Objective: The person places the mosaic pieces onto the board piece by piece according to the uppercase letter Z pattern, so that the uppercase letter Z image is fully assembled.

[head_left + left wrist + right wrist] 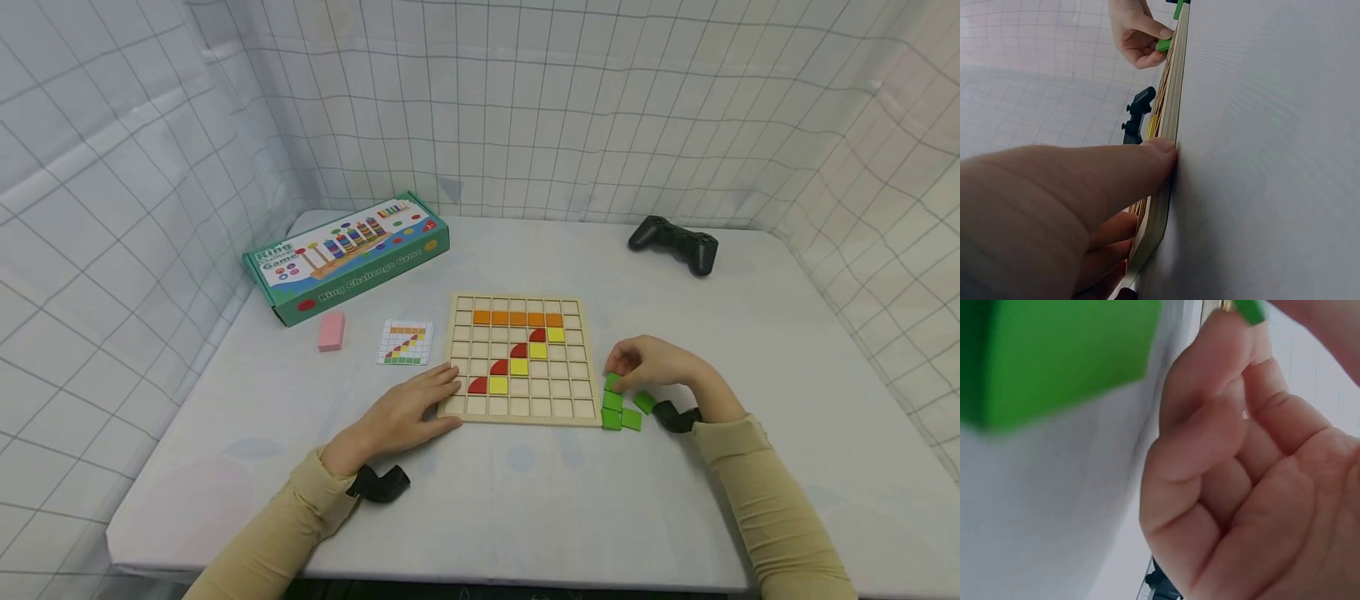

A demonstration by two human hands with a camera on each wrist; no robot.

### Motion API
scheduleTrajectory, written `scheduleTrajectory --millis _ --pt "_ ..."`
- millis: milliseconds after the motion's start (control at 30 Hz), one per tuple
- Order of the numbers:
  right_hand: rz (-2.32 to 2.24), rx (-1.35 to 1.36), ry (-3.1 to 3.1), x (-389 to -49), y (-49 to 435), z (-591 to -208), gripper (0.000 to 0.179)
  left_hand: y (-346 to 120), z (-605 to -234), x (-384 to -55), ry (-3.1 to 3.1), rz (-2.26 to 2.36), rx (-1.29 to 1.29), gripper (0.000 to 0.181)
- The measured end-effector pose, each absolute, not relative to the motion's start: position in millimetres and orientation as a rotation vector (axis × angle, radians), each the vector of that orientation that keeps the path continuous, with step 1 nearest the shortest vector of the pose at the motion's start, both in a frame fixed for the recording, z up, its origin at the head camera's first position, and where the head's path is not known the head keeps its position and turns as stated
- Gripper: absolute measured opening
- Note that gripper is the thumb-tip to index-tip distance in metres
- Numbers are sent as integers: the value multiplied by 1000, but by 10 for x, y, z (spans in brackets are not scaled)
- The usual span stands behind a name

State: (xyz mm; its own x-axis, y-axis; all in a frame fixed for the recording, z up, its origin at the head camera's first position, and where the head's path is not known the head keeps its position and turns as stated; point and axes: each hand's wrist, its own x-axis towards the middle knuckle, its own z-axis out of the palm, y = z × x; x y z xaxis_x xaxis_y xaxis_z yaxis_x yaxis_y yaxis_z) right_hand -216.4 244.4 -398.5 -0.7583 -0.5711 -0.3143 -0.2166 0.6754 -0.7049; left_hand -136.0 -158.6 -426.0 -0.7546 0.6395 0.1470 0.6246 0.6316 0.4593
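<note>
A wooden grid board point(551, 421) lies on the table with orange, red quarter-round and yellow tiles in some cells. My left hand point(408, 412) rests at its lower left corner, fingers extended along the left side. In the left wrist view the thumb point(1129, 172) presses the board's edge. At the board's right side my right hand point(660, 364) pinches a green tile point(1163, 45) between thumb and fingers. Several other green tiles lie below that hand, among them one green tile point(632, 419) near the board's corner. A pattern card point(406, 342) lies left of the board.
A green game box point(352, 258) sits at the back left, with a pink block point(331, 332) in front of it. The black game controller point(673, 244) lies at the back right. Grid-patterned cloth walls point(525, 117) enclose the table's back and sides.
</note>
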Motion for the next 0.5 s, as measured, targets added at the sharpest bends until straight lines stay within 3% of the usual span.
scheduleTrajectory --millis 267,500 --pt "-953 -610 2359 -2217 2363 -3905 21 -1601 -4277 -1358 2812 779 1101 59" --pt "-953 -758 2315 -2234 1894 -3840 15 -1596 -4281 -1363 2812 783 1100 59"
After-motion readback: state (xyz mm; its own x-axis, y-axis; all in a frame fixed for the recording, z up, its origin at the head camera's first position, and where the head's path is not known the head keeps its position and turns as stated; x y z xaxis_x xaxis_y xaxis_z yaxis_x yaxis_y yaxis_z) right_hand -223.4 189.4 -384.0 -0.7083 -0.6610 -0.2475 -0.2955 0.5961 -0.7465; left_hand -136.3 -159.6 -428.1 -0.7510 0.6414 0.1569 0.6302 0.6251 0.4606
